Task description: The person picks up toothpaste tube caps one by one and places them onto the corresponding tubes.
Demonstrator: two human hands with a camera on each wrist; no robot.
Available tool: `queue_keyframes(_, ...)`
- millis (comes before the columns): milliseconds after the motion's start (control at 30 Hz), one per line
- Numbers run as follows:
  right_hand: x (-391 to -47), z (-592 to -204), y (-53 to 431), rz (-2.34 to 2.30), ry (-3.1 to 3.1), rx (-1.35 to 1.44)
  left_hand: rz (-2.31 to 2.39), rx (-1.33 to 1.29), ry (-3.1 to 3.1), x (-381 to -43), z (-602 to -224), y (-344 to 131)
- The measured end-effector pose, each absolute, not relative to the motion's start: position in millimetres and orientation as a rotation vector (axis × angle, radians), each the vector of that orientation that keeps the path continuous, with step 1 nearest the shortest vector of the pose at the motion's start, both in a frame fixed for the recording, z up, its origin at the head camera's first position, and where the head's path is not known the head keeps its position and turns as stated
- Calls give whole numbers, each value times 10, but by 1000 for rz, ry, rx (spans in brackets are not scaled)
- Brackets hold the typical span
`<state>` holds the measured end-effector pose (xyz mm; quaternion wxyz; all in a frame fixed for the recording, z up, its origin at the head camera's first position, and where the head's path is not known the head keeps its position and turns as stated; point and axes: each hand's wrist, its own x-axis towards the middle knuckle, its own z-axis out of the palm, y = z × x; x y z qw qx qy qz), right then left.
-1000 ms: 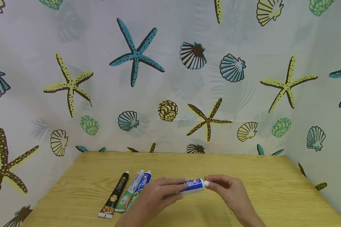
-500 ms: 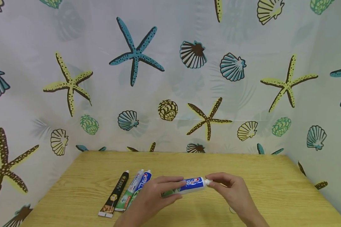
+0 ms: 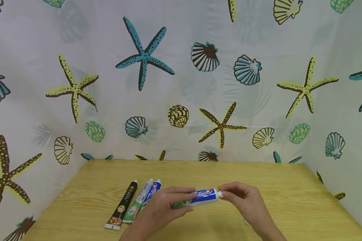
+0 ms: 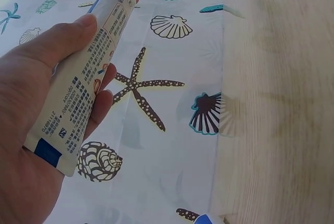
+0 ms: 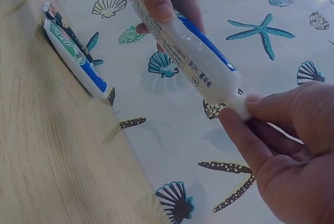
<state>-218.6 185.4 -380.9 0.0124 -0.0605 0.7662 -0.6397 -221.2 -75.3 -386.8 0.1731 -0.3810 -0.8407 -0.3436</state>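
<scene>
My left hand (image 3: 161, 206) grips a blue, white and green toothpaste tube (image 3: 205, 195) around its body. In the left wrist view the tube's white printed back (image 4: 96, 59) faces the camera, its flat crimped end close to the palm. At the tube's other end, my right hand (image 3: 244, 202) pinches the small white cap (image 5: 237, 108) between thumb and forefinger. The cap sits at the tube's neck; whether it is loose cannot be told. The tube is held above the table, nearly level, its cap end toward the right.
Left of the hands lie a black toothpaste tube (image 3: 122, 205), a silver-and-green tube (image 3: 138, 201) and a blue-and-green tube (image 3: 153, 191), the last partly behind my left hand. A small whitish object (image 3: 246, 222) shows beside my right wrist. A patterned curtain (image 3: 181, 83) encloses the wooden table (image 3: 304, 201).
More of the held tube's green part shows between the left fingers than a second ago. The right hand, still at the cap, has shifted slightly up and right.
</scene>
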Motion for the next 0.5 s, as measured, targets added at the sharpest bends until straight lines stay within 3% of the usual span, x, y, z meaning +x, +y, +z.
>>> queue_keyframes(500, -2190, -3790, 1909, -1915, 2396, -290, -995, -1132, -2382, -2235, -3870, -741)
